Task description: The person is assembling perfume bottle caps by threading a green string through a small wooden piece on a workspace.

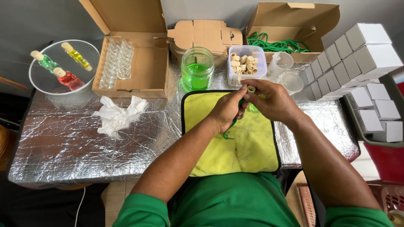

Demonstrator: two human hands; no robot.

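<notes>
Done: three corked bottles (63,63) in dish | In hand: your left hand (227,110) pinched green cord (229,128), right hand (273,101) gripped a cork (251,88) | Left: empty bottles (117,61) boxed.

A work table (63,143) occupies most of the view, its top wrapped in crinkled silver foil sheeting that throws back soft, even light with no hard shadows. Behind it stands a plain grey wall (33,21), matt and unmarked. To the left of the table the surroundings are dark, with a brown curved edge (5,147) just showing at the frame border. Below the table's front edge a pale tiled floor (114,197) is visible, crossed by a thin white cable (80,208). At lower right a red plastic basket (389,195) sits beside the table.
</notes>
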